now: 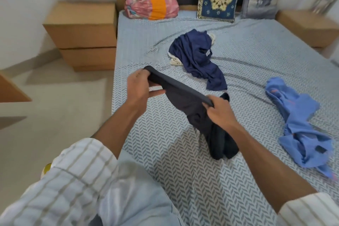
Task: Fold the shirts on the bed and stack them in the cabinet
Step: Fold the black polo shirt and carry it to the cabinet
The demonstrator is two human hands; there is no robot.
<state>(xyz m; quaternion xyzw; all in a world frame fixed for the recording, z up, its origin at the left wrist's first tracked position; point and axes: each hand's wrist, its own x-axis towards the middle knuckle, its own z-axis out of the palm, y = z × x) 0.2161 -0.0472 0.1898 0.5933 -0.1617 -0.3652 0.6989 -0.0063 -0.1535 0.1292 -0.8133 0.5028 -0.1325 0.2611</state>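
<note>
Black shirt (194,113) stretched between hands, tail trailing on bed (183,180) toward 5 o'clock. Left hand (141,86) gripping hem at 10 o'clock; right hand (220,112) pinching it at 4 o'clock, forearms extended.

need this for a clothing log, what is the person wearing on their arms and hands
Both arms wear a white shirt with thin grey-beige stripes crossing in a loose check. The left sleeve is pushed up near the elbow, leaving the forearm bare; the right sleeve shows only as a striped cuff at the frame's lower corner. The left hand and right hand are bare: no gloves, and no visible rings or watch.
</note>
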